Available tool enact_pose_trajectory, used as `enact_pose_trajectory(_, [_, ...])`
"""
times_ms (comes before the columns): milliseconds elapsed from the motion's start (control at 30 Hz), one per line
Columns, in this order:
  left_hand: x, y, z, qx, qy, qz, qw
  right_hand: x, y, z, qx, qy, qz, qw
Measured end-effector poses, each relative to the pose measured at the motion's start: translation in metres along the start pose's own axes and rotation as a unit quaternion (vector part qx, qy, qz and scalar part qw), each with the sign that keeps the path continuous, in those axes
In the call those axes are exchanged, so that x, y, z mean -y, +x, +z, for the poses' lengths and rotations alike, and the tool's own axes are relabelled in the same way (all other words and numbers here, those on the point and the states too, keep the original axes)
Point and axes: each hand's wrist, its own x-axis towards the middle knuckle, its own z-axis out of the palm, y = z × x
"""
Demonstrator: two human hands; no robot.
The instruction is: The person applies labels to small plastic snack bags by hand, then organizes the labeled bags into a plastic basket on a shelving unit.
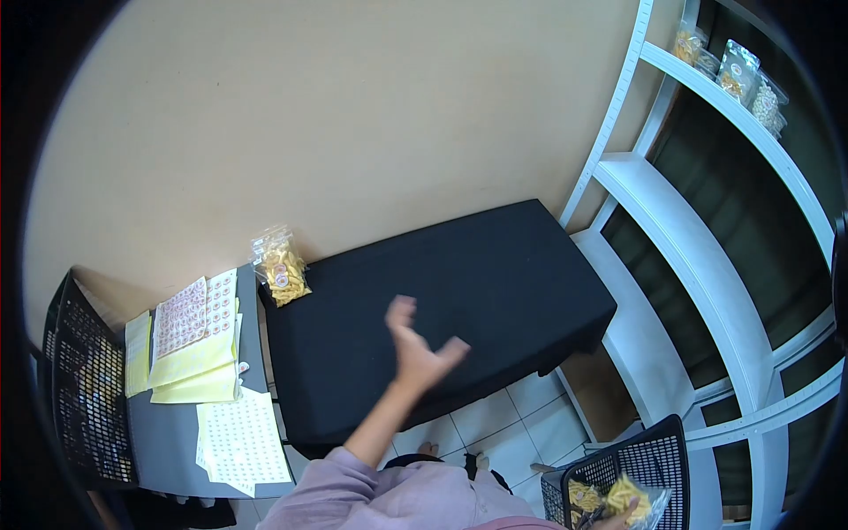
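Note:
Over the black-covered table (459, 265) my left hand (421, 353) is raised with its fingers apart, holding nothing. Down at the lower right, my right hand (618, 519) is partly cut off by the frame edge. Its fingers grip a clear bag of yellow snacks (632, 502) inside a black basket (676, 455). More snack bags (583, 496) lie in the basket beside it. Another clear bag of yellow snacks (283, 269), with a round label, stands at the table's back left corner against the wall.
A grey table (168, 450) at the left bears sticker sheets (243, 437) and yellow backing sheets (194, 375), next to a black crate (88, 397). White shelving (689, 238) stands at the right, with snack bags (738, 71) on its top shelf. A tiled floor (508, 424) shows below.

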Motion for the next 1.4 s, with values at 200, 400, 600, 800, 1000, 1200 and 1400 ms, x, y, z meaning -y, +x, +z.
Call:
enact_pose_trajectory(200, [0.137,0.093,-0.129,-0.422,0.384,-0.073,0.818,-0.029,-0.003,-0.021,-0.061,-0.162,-0.033,0.984])
enact_pose_trajectory(400, [0.171,0.122,-0.167,-0.317,0.398,-0.165,0.845,-0.059,-0.002,-0.029,-0.136,-0.310,-0.075,0.938])
enact_pose_trajectory(600, [0.197,0.138,-0.176,-0.313,0.420,-0.080,0.848,-0.081,0.013,-0.045,-0.205,-0.459,-0.124,0.856])
enact_pose_trajectory(800, [0.167,0.120,-0.155,-0.399,0.296,-0.021,0.868,-0.081,0.023,-0.058,-0.261,-0.598,-0.162,0.740])
enact_pose_trajectory(1000, [-0.003,0.002,0.011,-0.021,0.104,0.094,0.990,-0.029,0.006,0.145,0.240,-0.154,0.058,0.957])
enact_pose_trajectory(1200, [-0.064,-0.095,0.073,0.194,-0.218,0.218,0.931,-0.037,-0.007,0.141,0.153,-0.181,0.183,0.954])
enact_pose_trajectory(1400, [-0.010,-0.011,0.018,0.127,-0.017,0.052,0.990,-0.065,0.026,0.025,-0.187,-0.149,0.226,0.944])
